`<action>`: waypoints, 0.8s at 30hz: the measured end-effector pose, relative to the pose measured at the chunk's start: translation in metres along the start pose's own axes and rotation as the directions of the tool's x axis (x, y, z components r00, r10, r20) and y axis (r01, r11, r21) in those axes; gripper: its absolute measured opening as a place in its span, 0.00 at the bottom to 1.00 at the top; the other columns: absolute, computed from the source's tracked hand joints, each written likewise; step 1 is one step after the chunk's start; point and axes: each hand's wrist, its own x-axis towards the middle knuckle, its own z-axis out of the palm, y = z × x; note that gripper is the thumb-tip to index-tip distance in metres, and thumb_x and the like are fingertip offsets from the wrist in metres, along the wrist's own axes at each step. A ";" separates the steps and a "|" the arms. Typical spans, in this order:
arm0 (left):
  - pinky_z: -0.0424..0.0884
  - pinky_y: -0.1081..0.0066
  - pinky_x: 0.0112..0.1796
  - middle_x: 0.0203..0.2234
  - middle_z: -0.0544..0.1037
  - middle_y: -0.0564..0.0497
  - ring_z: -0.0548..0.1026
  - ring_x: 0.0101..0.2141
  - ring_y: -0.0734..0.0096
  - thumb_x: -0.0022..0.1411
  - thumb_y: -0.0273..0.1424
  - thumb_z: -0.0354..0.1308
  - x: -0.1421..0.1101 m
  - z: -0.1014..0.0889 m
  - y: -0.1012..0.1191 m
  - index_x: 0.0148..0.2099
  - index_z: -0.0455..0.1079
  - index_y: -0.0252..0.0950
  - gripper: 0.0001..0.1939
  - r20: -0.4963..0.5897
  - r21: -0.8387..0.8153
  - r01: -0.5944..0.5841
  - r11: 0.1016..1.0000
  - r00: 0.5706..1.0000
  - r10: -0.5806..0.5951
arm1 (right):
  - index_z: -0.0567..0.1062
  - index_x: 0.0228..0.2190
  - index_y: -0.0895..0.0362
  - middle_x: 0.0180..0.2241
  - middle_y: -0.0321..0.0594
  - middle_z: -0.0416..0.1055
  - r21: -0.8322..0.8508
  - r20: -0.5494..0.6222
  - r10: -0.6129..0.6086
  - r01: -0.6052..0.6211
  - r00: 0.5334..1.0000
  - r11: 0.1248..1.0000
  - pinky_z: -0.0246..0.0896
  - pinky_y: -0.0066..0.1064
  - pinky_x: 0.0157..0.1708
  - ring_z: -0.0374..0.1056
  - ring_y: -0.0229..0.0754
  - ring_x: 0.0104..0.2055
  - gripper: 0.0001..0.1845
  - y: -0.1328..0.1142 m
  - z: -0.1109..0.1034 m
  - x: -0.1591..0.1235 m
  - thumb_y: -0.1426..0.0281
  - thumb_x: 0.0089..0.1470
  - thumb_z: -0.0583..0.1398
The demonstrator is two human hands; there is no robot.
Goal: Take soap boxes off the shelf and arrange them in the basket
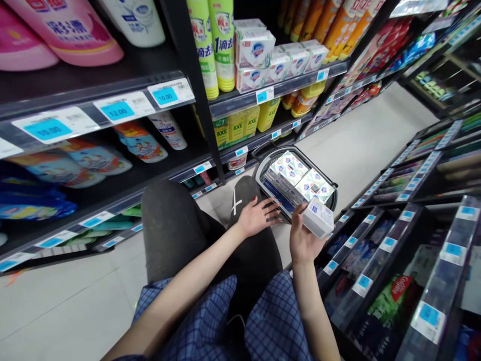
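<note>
My right hand [303,241] is closed around a white soap box [318,218], holding it just above the near right side of a shopping basket [259,173]. My left hand [259,216] holds nothing; its fingers are apart and stretched toward the basket, over my right knee. Inside the basket lie several white soap boxes with blue shield logos [288,168], packed in blocks. More boxed soap [255,48] of similar look is stacked on the shelf ahead, beside green bottles [221,45].
Shelves with price tags rise on the left, holding pink bottles [75,30] and spray bottles [141,143]. Yellow AXE packs [236,126] sit on a low shelf ahead. Low racks at right hold Colgate packs [394,306]. A pale tiled aisle [361,135] runs beyond the basket.
</note>
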 end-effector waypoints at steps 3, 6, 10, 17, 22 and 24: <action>0.63 0.49 0.52 0.47 0.77 0.38 0.76 0.45 0.52 0.66 0.43 0.47 0.000 0.000 0.000 0.53 0.69 0.31 0.24 0.007 0.009 -0.004 1.000 1.000 0.004 | 0.63 0.60 0.41 0.54 0.40 0.71 0.412 0.102 0.081 -0.116 0.991 0.904 0.73 0.43 0.47 0.65 0.46 0.59 0.32 -0.004 -0.001 0.005 0.60 0.54 0.60; 0.63 0.49 0.52 0.47 0.77 0.38 0.76 0.45 0.52 0.67 0.43 0.46 0.001 -0.001 -0.001 0.53 0.69 0.31 0.24 0.012 0.018 -0.006 1.000 1.000 0.006 | 0.62 0.61 0.45 0.53 0.40 0.72 0.342 0.076 0.077 -0.098 0.994 0.935 0.73 0.40 0.47 0.66 0.45 0.58 0.33 -0.006 -0.003 0.006 0.60 0.54 0.61; 0.62 0.49 0.52 0.48 0.77 0.38 0.76 0.46 0.52 0.68 0.43 0.44 0.001 -0.002 0.000 0.53 0.69 0.30 0.24 0.022 0.014 -0.006 1.000 1.000 0.006 | 0.67 0.57 0.45 0.49 0.36 0.74 0.030 0.019 -0.003 0.002 1.000 1.000 0.72 0.35 0.47 0.68 0.41 0.56 0.30 -0.005 -0.001 0.005 0.58 0.52 0.63; 0.64 0.53 0.50 0.48 0.77 0.38 0.76 0.44 0.54 0.64 0.41 0.50 0.000 0.001 0.000 0.53 0.69 0.31 0.22 0.024 0.044 -0.005 0.999 1.000 0.004 | 0.72 0.45 0.49 0.42 0.40 0.73 -0.834 0.055 -0.185 0.147 0.981 0.532 0.67 0.47 0.46 0.69 0.51 0.45 0.30 -0.005 -0.008 0.015 0.50 0.41 0.66; 0.66 0.56 0.46 0.41 0.78 0.42 0.76 0.40 0.58 0.57 0.44 0.60 -0.001 -0.002 0.000 0.54 0.68 0.33 0.27 0.101 0.105 0.072 0.992 0.991 -0.083 | 0.70 0.48 0.55 0.41 0.44 0.67 -0.842 0.421 -0.202 0.299 0.884 -0.449 0.63 0.47 0.47 0.65 0.52 0.45 0.32 -0.012 -0.012 0.018 0.59 0.39 0.67; 0.67 0.57 0.44 0.39 0.78 0.44 0.75 0.38 0.60 0.54 0.45 0.63 0.000 -0.006 -0.001 0.52 0.69 0.35 0.27 0.114 0.122 0.100 0.988 0.987 -0.113 | 0.70 0.49 0.57 0.39 0.44 0.65 -0.747 0.482 -0.161 0.307 0.862 -0.590 0.64 0.47 0.45 0.64 0.52 0.43 0.33 -0.013 -0.012 0.017 0.58 0.41 0.66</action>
